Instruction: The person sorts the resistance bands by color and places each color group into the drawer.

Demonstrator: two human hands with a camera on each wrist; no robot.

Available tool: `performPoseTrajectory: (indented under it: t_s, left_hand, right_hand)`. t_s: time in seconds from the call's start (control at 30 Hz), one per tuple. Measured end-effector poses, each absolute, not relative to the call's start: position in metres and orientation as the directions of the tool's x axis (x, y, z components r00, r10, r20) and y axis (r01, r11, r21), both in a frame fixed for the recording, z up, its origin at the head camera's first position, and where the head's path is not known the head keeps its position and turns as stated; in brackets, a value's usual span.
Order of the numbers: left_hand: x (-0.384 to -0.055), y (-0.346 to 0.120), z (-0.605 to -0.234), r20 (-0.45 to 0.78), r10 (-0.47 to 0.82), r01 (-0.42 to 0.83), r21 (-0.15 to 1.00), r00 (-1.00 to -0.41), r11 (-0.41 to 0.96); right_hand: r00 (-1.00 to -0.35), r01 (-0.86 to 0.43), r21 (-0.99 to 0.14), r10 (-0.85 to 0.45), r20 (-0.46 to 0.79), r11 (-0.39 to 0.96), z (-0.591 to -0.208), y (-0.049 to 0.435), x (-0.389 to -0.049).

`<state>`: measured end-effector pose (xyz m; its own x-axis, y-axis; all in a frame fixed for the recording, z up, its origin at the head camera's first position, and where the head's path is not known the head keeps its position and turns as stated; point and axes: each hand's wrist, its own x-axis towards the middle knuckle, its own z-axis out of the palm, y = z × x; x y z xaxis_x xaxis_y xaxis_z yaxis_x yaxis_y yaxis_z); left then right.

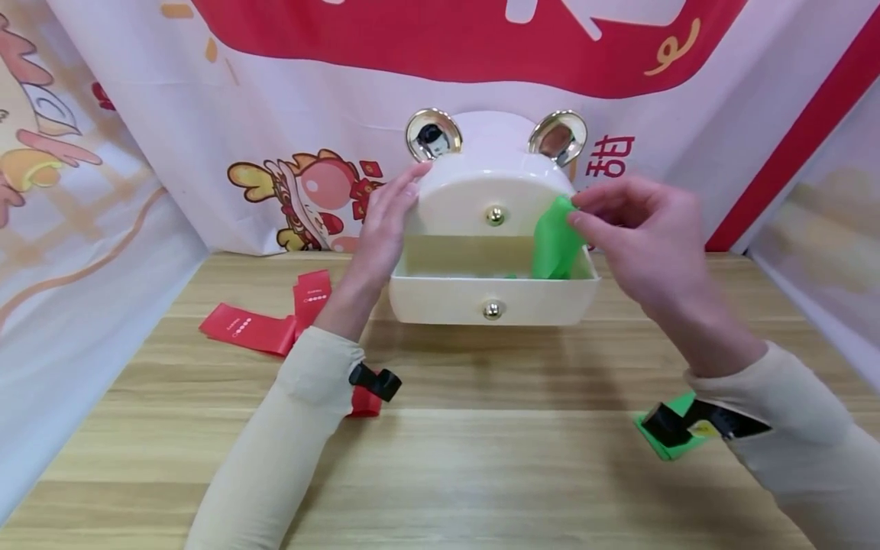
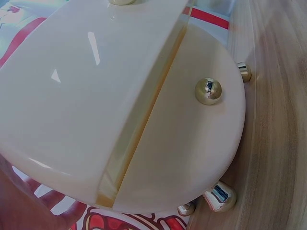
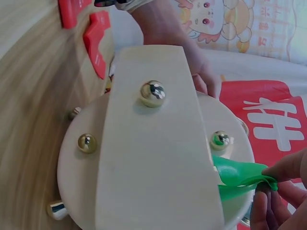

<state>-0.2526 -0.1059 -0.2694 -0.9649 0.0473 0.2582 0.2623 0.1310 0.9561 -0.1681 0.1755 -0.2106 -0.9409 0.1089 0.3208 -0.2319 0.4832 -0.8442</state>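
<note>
A cream storage box (image 1: 454,200) with round gold ears stands at the back, its middle drawer (image 1: 440,302) pulled out. My right hand (image 1: 653,241) pinches the top end of a green resistance band (image 1: 555,243) between thumb and fingers. The band hangs down into the drawer's right side, its lower part hidden by the drawer front. In the right wrist view, the pinched band (image 3: 240,172) is folded over at the fingertips. My left hand (image 1: 386,225) rests against the box's left side with fingers extended; the left wrist view shows fingers (image 2: 52,199) along its edge.
Red resistance bands (image 1: 250,328) with printed dots lie on the wooden table to the left, another red piece (image 1: 366,403) beside my left forearm. A folded green band (image 1: 670,447) lies under my right wrist. A printed cloth (image 1: 330,92) hangs behind the box.
</note>
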Motion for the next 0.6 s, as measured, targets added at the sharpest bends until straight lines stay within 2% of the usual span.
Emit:
performPoseTrajectory:
  t_s: [0.6]
  left_hand:
    - [-0.253,-0.106,-0.269,0.258,0.049,0.262,0.956,-0.965,0.129]
  right_hand:
    - [-0.919,-0.32,-0.762,0.012,0.395,0.564,-0.232,0.126,-0.168]
